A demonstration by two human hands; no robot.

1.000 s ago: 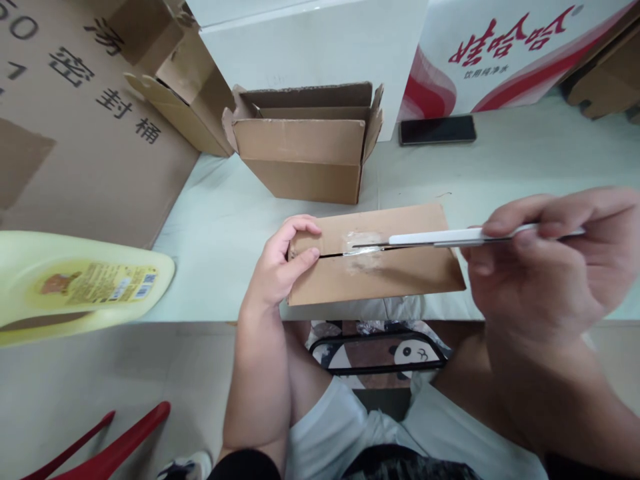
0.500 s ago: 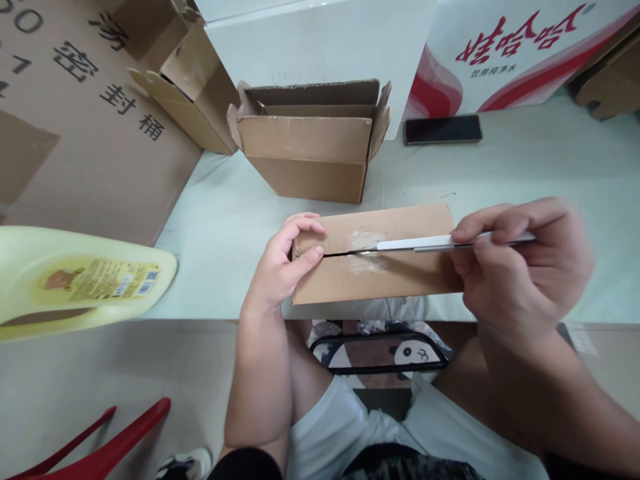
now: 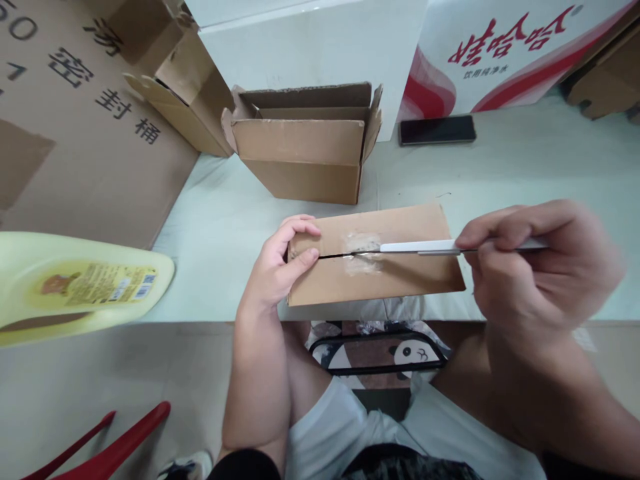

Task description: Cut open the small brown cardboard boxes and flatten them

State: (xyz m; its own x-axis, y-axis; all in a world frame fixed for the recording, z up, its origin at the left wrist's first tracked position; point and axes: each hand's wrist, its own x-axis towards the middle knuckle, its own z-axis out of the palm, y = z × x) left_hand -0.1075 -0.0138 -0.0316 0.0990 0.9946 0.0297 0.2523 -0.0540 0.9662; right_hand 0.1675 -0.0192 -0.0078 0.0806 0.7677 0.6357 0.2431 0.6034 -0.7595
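Observation:
A small cardboard box [image 3: 405, 277] lies near the table's front edge, with clear tape [image 3: 363, 257] across the middle of its top seam. My left hand [image 3: 287, 257] is closed around its left end, the thumb on top by the seam and the fingers over the far side. In my right hand [image 3: 543, 263] is a slim white utility knife [image 3: 420, 247], pinched by thumb and fingers. Its tip meets the seam at the tape. The right hand is partly blurred and sits just off the box's right end.
Behind stands an open cardboard box [image 3: 305, 153] with raised flaps. A black phone [image 3: 437, 131] lies before a white-and-red carton [image 3: 480, 60]. At left are a large carton [image 3: 90, 173], a yellow bottle [image 3: 95, 283] and red chair parts [image 3: 125, 440]. The pale tablecloth's [image 3: 215, 313] edge faces me.
My right hand has moved right, away from the box's end, uncovering its right corner. The knife's tip stays at the taped seam. My left hand keeps its hold.

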